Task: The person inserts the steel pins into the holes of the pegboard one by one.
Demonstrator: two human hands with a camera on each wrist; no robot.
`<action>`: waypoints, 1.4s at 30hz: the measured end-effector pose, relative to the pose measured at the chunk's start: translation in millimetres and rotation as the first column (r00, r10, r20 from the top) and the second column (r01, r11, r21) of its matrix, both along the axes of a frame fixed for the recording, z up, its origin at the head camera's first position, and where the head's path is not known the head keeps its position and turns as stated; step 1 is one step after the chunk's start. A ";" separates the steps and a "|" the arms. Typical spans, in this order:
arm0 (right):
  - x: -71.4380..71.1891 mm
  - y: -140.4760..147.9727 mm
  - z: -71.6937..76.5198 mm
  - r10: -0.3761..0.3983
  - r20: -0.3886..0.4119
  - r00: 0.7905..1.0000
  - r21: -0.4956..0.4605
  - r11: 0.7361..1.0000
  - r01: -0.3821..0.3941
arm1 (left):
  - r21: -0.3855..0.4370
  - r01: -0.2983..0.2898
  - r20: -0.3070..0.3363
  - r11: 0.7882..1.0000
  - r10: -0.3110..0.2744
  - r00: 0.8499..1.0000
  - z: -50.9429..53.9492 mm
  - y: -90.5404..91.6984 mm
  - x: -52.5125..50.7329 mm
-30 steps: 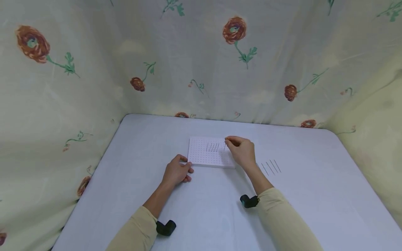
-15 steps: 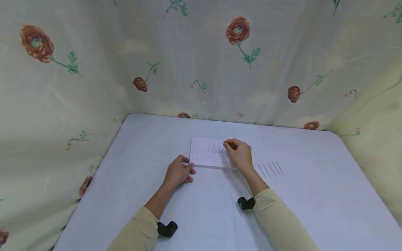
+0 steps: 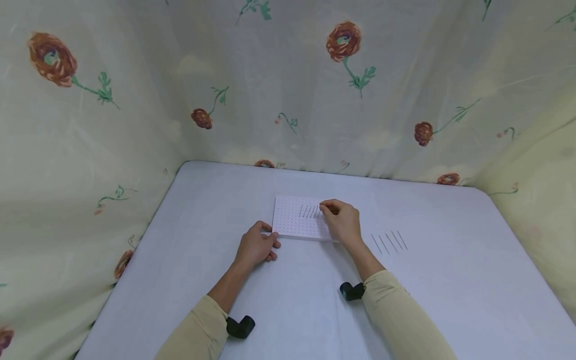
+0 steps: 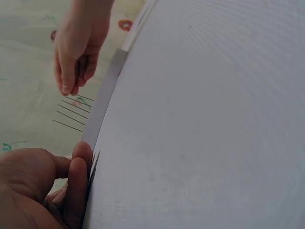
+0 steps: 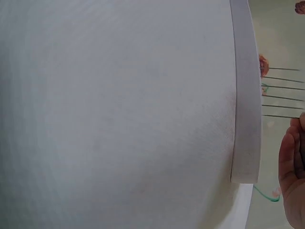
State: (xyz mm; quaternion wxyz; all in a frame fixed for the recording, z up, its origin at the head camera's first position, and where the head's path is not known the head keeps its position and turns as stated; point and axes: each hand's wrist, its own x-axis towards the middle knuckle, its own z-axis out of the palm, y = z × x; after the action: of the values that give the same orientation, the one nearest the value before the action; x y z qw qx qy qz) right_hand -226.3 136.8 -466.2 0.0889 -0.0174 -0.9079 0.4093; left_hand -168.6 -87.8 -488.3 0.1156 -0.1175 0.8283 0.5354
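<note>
Right hand (image 3: 344,221) pinching rod (image 5: 280,116), left hand (image 3: 255,245) holding pegboard (image 3: 292,223)

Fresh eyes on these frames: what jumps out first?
Probably the big rust-coloured flowers on the pale curtain behind the table. Next, the white board on the table, with a row of thin pins standing in it and the right hand pinching the row's rightmost pin near its top. Last, five loose pins lying slanted on the table to the board's right.
</note>
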 end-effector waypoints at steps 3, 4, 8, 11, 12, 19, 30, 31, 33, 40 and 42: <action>0.1 -1.2 -1.2 0.005 0.004 1.000 0.004 1.000 -0.005 | 0.004 -0.002 -0.003 1.000 0.002 1.000 0.7 -0.2 0.6; 0.2 -1.6 -1.6 0.004 0.006 1.000 0.006 1.000 -0.004 | 0.005 -0.002 -0.004 1.000 0.002 1.000 0.7 -0.2 0.8; 0.6 -3.3 -2.6 -0.002 0.024 1.000 0.017 1.000 0.001 | 0.002 -0.004 0.000 1.000 0.004 1.000 0.5 0.1 0.8; 0.5 -4.3 -3.9 -0.006 0.038 0.999 0.031 0.999 0.005 | -0.001 -0.004 0.005 1.000 0.004 1.000 0.6 0.1 0.4; 0.4 -4.5 -4.2 -0.005 0.042 0.999 0.037 0.999 0.003 | 0.000 -0.005 0.006 1.000 0.005 1.000 0.7 -0.1 0.3; 2.9 -4.0 -1.3 0.012 0.083 0.997 0.055 0.998 -0.016 | 0.012 0.016 -0.019 1.000 -0.016 1.000 -1.4 -3.2 -0.8; 7.2 24.3 5.8 -0.046 0.092 0.995 0.041 0.998 0.043 | 0.014 0.017 -0.011 1.000 -0.017 1.000 -1.9 -2.6 -0.7; 8.6 31.5 7.0 -0.058 0.092 0.994 0.043 0.998 0.054 | 0.014 0.019 -0.013 1.000 -0.019 1.000 -1.8 -1.7 -0.5; 12.5 46.8 9.3 -0.087 0.094 0.992 0.050 0.995 0.082 | 0.014 0.024 -0.014 1.000 -0.024 1.000 -1.2 -0.4 -0.1; 30.4 103.3 13.5 -0.198 0.116 0.973 0.053 0.980 0.193 | 0.013 0.034 -0.019 0.999 -0.034 0.999 -1.2 -0.5 0.6; 35.4 117.1 15.5 -0.220 0.117 0.969 0.055 0.975 0.214 | 0.018 0.029 -0.018 0.999 -0.028 0.999 -1.3 -1.1 0.6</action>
State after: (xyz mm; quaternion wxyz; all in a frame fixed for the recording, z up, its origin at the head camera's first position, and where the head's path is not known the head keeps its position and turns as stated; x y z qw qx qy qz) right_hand -190.9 253.9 -450.6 0.0777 -0.1398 -0.9127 0.3760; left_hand -168.0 -88.9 -489.6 0.1170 -0.0999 0.8260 0.5422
